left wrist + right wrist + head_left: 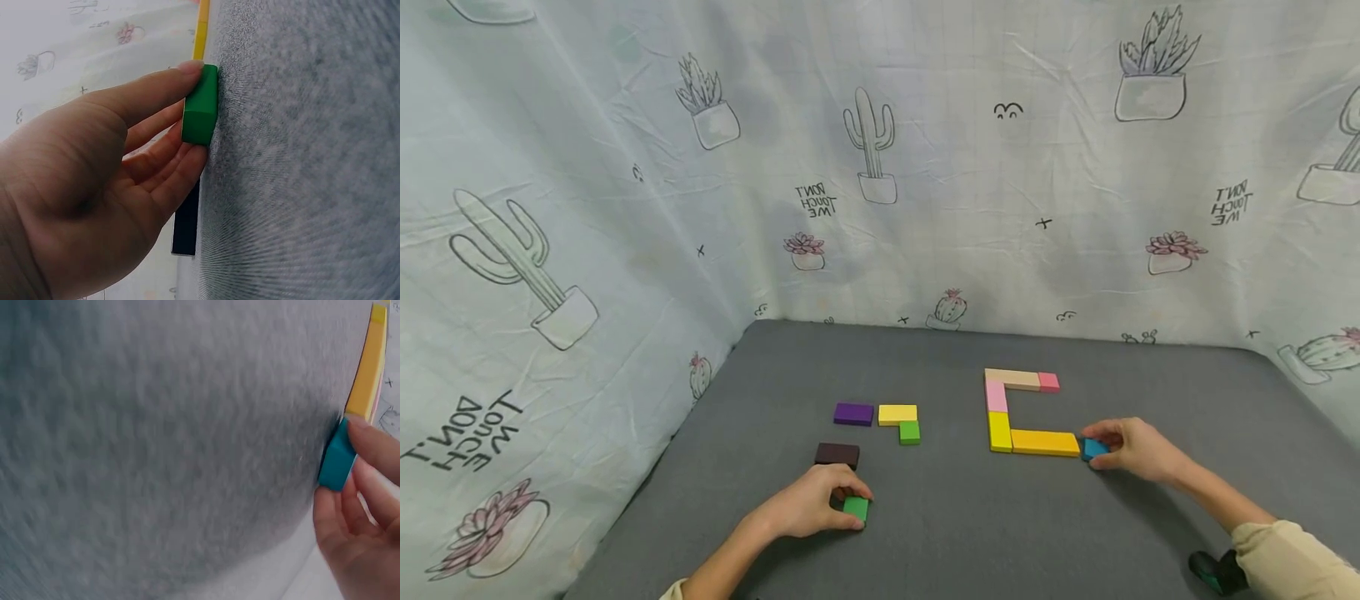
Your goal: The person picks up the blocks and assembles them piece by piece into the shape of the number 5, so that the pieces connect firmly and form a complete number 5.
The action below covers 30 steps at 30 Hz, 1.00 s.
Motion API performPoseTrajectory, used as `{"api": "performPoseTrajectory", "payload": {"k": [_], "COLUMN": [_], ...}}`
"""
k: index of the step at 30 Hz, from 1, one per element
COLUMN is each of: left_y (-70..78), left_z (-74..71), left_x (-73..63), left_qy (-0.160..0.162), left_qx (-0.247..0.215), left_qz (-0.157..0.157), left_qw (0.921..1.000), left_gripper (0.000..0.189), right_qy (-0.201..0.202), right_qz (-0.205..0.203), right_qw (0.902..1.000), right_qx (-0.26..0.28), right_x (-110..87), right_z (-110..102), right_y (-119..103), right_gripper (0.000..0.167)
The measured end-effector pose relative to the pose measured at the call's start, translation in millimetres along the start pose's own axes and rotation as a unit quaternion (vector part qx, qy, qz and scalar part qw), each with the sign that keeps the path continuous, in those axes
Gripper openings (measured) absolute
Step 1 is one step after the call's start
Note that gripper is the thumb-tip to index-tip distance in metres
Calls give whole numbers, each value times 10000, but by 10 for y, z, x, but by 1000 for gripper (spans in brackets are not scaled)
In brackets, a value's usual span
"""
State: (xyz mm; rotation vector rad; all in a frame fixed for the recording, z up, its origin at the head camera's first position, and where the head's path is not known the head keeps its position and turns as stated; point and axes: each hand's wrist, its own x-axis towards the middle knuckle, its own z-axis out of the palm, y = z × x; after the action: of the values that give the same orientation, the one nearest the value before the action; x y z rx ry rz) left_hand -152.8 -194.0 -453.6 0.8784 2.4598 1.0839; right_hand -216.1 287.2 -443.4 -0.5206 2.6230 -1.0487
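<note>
My left hand [817,502] pinches a green block [856,507] between thumb and fingertips, low over the grey table at the front left. In the left wrist view the green block [201,106] sits between thumb and fingers, right at the cloth. Just behind that hand lies a dark brown block [837,454]. On the right, my right hand [1138,448] pinches a blue block [1094,448] at the right end of a long orange-yellow block [1045,442]. The right wrist view shows the blue block [337,457] end to end with the orange-yellow block [367,369].
The orange-yellow block joins a yellow [999,432], a pink [996,396], a tan [1011,379] and a red-pink block [1048,382] in a C-shape. Left of it lie a purple block [853,414], a pale yellow block [897,414] and a small green block [909,432]. A patterned curtain [925,167] hangs behind.
</note>
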Motion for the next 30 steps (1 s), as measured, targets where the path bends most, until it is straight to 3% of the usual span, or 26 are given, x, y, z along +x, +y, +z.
{"api": "performPoseTrajectory", "payload": {"k": [12,19,23,30], "left_y": [39,31,30,20], "left_z": [-31,-21,-15,3], "left_x": [-4,-8,-12,-5], "left_qy": [39,30,33,37], "left_qx": [124,72,29,-49], "left_qz": [-19,-43,-57,-54], "left_qw": [9999,10000,10000,10000], "left_gripper": [27,27,27,28], "right_qy": [779,880,814,399], "right_qz": [742,881,675,-135], "right_qw": [9935,9919,9937,9979], "right_qx": [-376,-266,-364,-485], "right_x": [-25,-13,-10,44], "right_z": [182,204,184,96], "right_y": [-185,-186,-162,-34], "right_gripper": [42,39,37,38]}}
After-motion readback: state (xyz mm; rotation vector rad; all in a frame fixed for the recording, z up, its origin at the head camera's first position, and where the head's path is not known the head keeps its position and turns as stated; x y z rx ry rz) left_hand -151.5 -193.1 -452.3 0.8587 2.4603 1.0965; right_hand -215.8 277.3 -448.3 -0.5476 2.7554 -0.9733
